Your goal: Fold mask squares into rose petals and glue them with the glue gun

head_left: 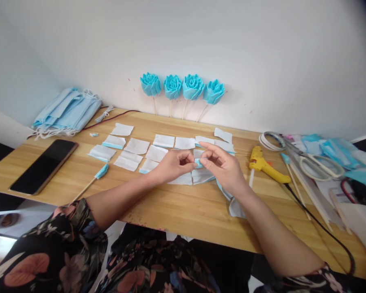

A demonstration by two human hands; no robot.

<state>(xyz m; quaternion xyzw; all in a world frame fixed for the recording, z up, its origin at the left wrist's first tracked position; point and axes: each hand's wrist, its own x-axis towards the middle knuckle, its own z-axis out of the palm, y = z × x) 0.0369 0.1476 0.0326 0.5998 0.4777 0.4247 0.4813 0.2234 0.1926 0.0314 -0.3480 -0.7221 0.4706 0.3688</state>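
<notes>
Both forearms extend from the near edge of the light wooden bench (183, 211) toward its centre, converging, wrists slightly raised. The left hand (173, 165) is closed in a pinch, thumb against the fingertips, with the knuckles facing up. The right hand (224, 165) is also closed in a pinch, with its remaining fingers loosely curled. Both hands grip one small light-blue fabric piece (198, 163) between them, just above the bench centre.

A strip of white fabric (234, 205) trails under the right wrist toward the near edge.

Item count:
- White rectangular fabric cut-outs (137, 145): at least twelve, laid in loose rows across the middle of the bench; those under the hands cannot be counted.
- Blue fabric roses on wooden sticks (172, 86): four, leaning on the wall at the far edge.
- Wooden stick with a blue tip (100, 171): one, left of the hands.
- Black smartphone (44, 166): one, near the left edge.
- Stack of blue face masks (67, 112): one, far left corner.
- Yellow glue gun (266, 167): one, just right of the right hand.
- White-handled scissors (314, 165): one pair, toward the right edge.
</notes>
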